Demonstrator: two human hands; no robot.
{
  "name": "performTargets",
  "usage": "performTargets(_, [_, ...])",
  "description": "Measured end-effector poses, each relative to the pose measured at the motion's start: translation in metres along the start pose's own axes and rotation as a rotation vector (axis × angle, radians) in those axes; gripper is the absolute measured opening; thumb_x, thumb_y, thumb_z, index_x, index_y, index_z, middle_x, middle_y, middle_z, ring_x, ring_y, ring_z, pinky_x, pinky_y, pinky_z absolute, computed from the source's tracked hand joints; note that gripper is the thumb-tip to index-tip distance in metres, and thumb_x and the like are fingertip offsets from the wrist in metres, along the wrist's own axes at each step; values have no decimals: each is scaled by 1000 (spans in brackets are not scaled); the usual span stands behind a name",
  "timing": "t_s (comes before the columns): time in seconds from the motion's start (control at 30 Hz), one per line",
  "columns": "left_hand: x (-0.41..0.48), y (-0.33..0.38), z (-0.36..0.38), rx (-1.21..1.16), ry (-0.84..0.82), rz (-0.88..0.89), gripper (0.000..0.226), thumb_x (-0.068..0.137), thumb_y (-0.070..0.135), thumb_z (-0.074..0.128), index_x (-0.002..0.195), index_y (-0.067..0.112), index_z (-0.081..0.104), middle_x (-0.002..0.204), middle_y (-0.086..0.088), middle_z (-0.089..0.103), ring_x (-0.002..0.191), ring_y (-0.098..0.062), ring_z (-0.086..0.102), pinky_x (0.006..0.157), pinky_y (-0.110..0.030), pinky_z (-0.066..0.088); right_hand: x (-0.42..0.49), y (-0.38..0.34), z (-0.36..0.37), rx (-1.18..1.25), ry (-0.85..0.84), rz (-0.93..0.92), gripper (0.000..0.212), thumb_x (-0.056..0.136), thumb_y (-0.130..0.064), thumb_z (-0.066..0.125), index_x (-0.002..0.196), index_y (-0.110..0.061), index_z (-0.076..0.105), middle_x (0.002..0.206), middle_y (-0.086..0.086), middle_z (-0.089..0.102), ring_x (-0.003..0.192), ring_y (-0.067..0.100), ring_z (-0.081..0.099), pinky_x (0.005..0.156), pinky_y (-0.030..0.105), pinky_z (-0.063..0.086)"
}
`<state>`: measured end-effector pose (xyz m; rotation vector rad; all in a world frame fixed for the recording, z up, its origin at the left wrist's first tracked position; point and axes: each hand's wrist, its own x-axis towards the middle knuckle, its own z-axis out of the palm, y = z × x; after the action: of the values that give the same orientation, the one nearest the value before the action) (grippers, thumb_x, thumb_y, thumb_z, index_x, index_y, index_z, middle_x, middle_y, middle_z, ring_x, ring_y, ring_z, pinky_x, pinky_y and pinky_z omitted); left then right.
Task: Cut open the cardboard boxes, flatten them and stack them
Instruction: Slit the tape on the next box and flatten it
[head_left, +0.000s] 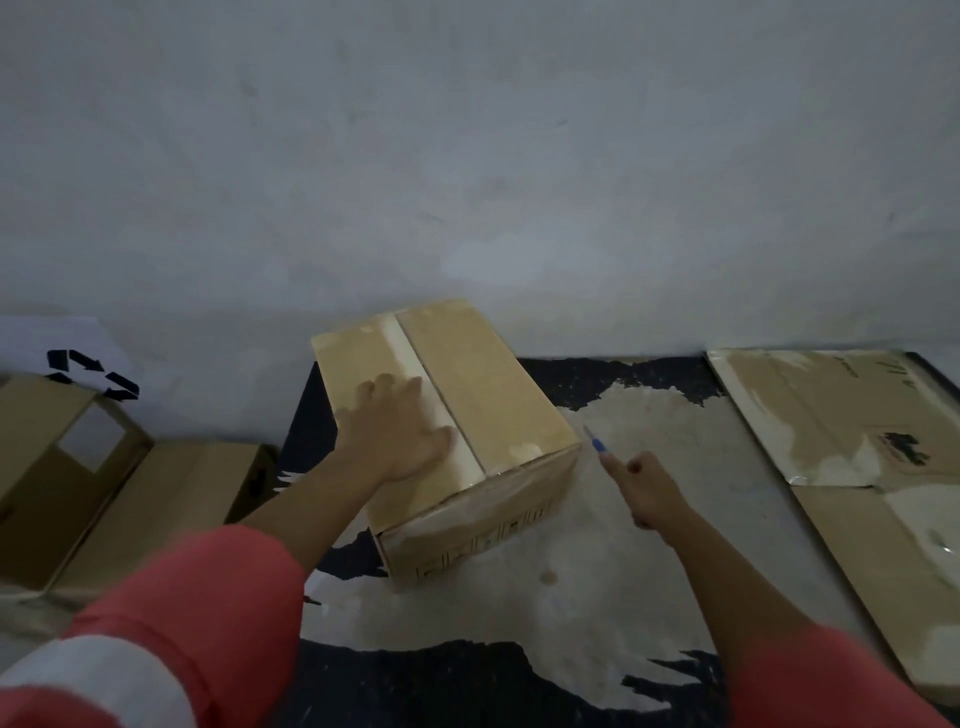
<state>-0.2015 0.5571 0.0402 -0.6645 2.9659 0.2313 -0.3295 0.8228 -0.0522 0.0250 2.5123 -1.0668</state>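
My left grip (400, 431) lies flat, fingers straight and spread, on top of the taped cardboard box (493, 384) in the middle of the frame; my right grip (649, 491) is curled around a blue cutter (596, 442) just right of it; flattened cardboard (831, 415) lies at right.

bare storeroom corner: stained grey wall (467, 156), worn floor (597, 597), cardboard boxes (493, 389) (recycling sign (93, 371))

Wall (467, 156), grey-white, 12 o'clock. Floor (571, 597), dark with worn pale patches, 6 o'clock. White sheet (52, 338) printed with black arrows (93, 374), 9 o'clock.
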Motion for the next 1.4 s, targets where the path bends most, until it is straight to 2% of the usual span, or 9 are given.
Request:
performTargets(0.13, [-3, -8, 28, -145, -86, -206, 85, 85, 78, 30, 150, 29, 4, 160, -12, -12, 144, -45, -13, 109, -72, 8, 24, 18, 23, -178, 8, 53, 31, 99, -38, 47, 97, -7, 42, 84, 10, 51, 71, 20, 49, 65, 37, 46])
performTargets(0.4, [7, -37, 39, -30, -91, -60, 107, 67, 91, 7, 153, 29, -12, 159, -11, -22, 144, -41, -20, 117, -58, -1, 47, 22, 36, -596, 76, 108, 41, 96, -51, 42, 105, -13, 54, 103, 8, 60, 97, 25, 57, 82, 35, 48])
performTargets(0.53, [14, -49, 37, -36, -118, 5, 128, 43, 99, -14, 152, 32, -15, 158, -10, -25, 144, -38, -23, 117, -56, -3, 48, -27, 31, -190, 291, -108, 25, 96, -31, 51, 100, -9, 62, 95, 8, 61, 90, 22, 58, 86, 39, 49])
performTargets(0.63, [15, -48, 38, -39, -118, 14, 130, 39, 98, -18, 151, 33, -17, 158, -10, -26, 143, -38, -24, 118, -56, -2, 26, -101, 33, -2, 287, -399, 14, 90, -29, 58, 93, -15, 60, 99, 8, 59, 91, 23, 57, 81, 35, 46])
performTargets(0.7, [15, -47, 37, -33, -118, 10, 130, 39, 98, -20, 151, 32, -17, 158, -11, -27, 143, -39, -25, 118, -56, -3, 6, -142, 48, -169, 154, -464, 37, 82, -46, 62, 106, -18, 60, 113, 8, 54, 106, 28, 53, 89, 40, 45])
performTargets(0.83, [16, -45, 36, -13, -135, -6, 131, 38, 96, -23, 152, 31, -17, 157, -13, -27, 142, -41, -26, 117, -57, -3, -20, -175, 85, -515, 1, -286, 104, 58, -79, 64, 137, -20, 32, 152, 12, 18, 137, 40, 21, 105, 58, 30])
performTargets(0.97, [16, -44, 33, 24, -165, -12, 101, 75, 88, 12, 152, 29, -16, 157, -15, -27, 142, -42, -25, 117, -57, -5, -14, -183, 93, -567, 51, -214, 110, 53, -75, 71, 138, -20, 27, 150, 16, 21, 133, 42, 29, 99, 62, 34])
performTargets(1.23, [17, -45, 27, -124, -161, -15, 96, 81, 82, 27, 153, 31, -12, 157, -12, -27, 142, -37, -28, 116, -58, -8, -14, -194, 65, -368, -65, -251, 94, 61, -65, 67, 134, -14, 36, 131, 11, 44, 116, 34, 49, 91, 43, 47])
performTargets(1.4, [24, -33, 16, -116, -138, -122, 116, 66, 93, 38, 153, 27, 1, 160, -13, -15, 145, -41, -17, 109, -70, -2, -17, -186, 24, 112, -247, -262, 31, 84, -52, 55, 94, -22, 51, 86, 3, 53, 71, 18, 52, 61, 29, 40])
